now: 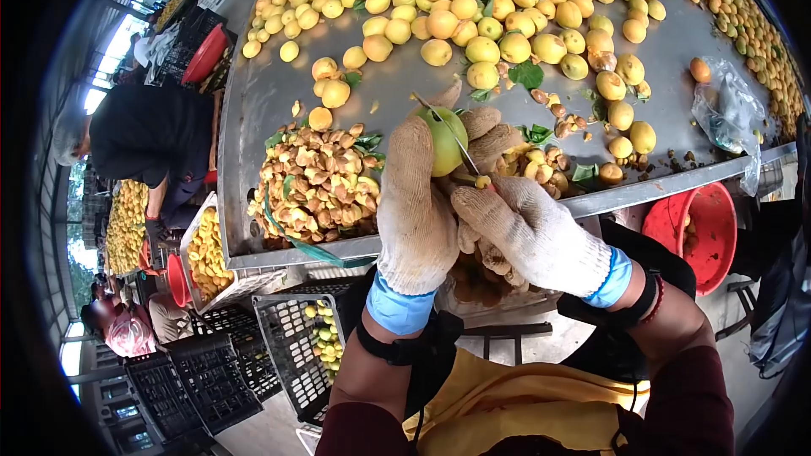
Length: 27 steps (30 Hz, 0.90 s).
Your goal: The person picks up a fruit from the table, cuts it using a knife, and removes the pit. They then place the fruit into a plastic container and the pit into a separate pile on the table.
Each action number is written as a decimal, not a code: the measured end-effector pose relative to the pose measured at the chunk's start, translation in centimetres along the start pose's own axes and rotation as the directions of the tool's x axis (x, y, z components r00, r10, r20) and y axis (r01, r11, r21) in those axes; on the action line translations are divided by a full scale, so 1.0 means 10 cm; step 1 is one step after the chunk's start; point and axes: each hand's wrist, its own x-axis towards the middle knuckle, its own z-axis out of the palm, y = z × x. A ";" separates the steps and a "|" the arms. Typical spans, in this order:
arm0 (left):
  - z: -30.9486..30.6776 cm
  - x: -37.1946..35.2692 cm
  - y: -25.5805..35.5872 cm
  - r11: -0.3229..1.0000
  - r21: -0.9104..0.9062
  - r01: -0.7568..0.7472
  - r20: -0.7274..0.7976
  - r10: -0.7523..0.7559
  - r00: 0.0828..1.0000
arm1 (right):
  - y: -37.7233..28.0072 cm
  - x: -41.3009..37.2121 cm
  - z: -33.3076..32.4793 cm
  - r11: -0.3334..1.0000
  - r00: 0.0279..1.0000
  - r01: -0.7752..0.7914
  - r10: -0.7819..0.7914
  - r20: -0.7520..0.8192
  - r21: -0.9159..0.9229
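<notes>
My left hand (414, 219), in a stained white knit glove, is closed around a greenish apricot (444, 152) above the table's front edge. In my gloved right hand (541, 241) I grip a small knife (456, 139); its thin blade lies across the apricot, and most of the handle is hidden by my fingers. Left of my hands, brown pits and scraps (317, 177) are heaped on the metal table (262, 110). Beyond my hands spread many loose yellow-orange apricots (456, 13). More pits and scraps (541, 165) lie just right of my hands, partly covered by them.
A clear plastic bag (728, 110) rests near the table's right edge. Below it stands a red bucket (701, 241). Black crates (291, 363) and a white crate of apricots (209, 249) are at the left, where another person (152, 131) bends over.
</notes>
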 end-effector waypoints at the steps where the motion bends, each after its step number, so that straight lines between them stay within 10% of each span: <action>1: -0.05 0.02 0.02 1.000 -0.003 0.004 0.001 -0.004 1.000 | 0.00 0.02 0.00 0.997 1.000 0.023 -0.024 0.016 0.077; 3: -0.12 0.10 0.13 0.928 0.372 -0.010 0.009 0.008 1.000 | -0.07 0.01 -0.10 0.992 0.996 -0.054 0.045 0.081 0.116; 7: -0.25 0.10 0.19 0.933 0.358 -0.029 0.280 -0.078 0.957 | -0.10 -0.10 -0.06 0.949 0.975 -0.165 0.116 0.189 0.270; 12: -0.01 -0.02 -0.06 0.991 -0.129 0.025 0.120 -0.009 0.993 | -0.14 -0.13 0.10 0.893 0.983 -0.167 0.119 0.139 0.418; 17: -0.14 0.06 -0.07 0.984 0.166 -0.065 0.182 0.034 0.983 | -0.20 -0.20 0.00 0.807 0.962 -0.225 0.094 0.258 0.546; 20: -0.08 -0.01 -0.10 0.987 0.154 -0.047 0.137 0.025 0.990 | -0.11 -0.21 0.08 0.765 0.961 -0.257 0.139 0.238 0.591; 23: -0.07 -0.04 -0.13 0.956 -0.255 0.144 0.277 -0.070 0.958 | -0.05 -0.20 0.09 0.796 0.946 -0.296 0.165 0.280 0.529; 27: -0.10 -0.05 -0.09 0.967 -0.163 0.195 0.224 -0.157 0.962 | -0.04 -0.19 0.01 0.842 0.923 -0.331 0.195 0.330 0.426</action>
